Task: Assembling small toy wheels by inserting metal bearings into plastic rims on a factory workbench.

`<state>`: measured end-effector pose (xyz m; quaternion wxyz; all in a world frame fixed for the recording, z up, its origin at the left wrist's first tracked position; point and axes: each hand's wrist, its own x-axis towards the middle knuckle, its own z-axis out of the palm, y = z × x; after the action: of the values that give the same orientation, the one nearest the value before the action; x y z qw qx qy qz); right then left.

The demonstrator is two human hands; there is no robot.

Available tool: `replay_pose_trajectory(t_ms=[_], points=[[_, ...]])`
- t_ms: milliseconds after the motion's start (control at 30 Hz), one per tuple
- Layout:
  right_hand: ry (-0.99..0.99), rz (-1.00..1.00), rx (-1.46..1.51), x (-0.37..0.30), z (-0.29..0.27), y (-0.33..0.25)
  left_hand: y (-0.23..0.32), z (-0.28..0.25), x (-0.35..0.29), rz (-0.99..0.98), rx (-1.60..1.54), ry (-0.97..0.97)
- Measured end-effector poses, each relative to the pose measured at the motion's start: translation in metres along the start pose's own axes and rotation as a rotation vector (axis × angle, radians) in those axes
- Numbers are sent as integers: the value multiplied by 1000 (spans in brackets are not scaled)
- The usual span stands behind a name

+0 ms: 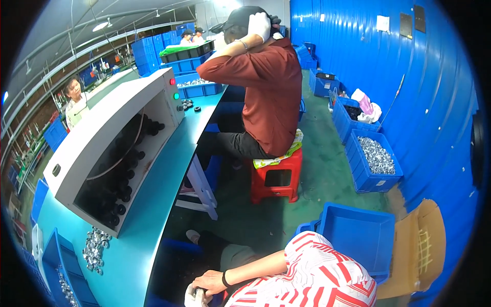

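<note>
At the lower edge, my right hand (210, 281), bare and with a black band at the wrist, reaches leftward from a red-and-white striped sleeve. Its fingers curl in against my white-gloved left hand (196, 298), which is partly cut off by the picture's edge. Between the two hands sits a small dark part (199, 290), mostly covered by fingers; its exact kind cannot be made out. Both hands are closed about it, low beside the teal workbench (148, 233). A loose pile of small shiny metal pieces (95, 249) lies on the bench.
A white machine housing (117, 128) with black round parts (121, 210) inside stands on the bench. A co-worker in a dark red shirt (273, 97) sits on a red stool (277, 179), gloved hand at the head. Blue bins (358, 230) and a cardboard box (419, 245) stand right.
</note>
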<state>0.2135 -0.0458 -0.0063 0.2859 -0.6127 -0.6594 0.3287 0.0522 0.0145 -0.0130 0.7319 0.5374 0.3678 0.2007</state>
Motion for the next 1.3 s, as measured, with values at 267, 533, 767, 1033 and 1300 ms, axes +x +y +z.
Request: replay_pose_trajectory(t_ms=[267, 533, 767, 1033, 1300], points=[[118, -145, -45, -9, 0, -4, 3, 3, -9, -34, 46, 8], [203, -334, -202, -9, 17, 10, -23, -4, -6, 96, 218, -3], [213, -290, -174, -12, 18, 8, -29, -2, -6, 120, 120, -22], [69, -120, -60, 1, 15, -1, 11, 3, -16, 118, 287, 56], [-65, -130, -111, 17, 27, 11, -10, -6, -10, 127, 334, 167]])
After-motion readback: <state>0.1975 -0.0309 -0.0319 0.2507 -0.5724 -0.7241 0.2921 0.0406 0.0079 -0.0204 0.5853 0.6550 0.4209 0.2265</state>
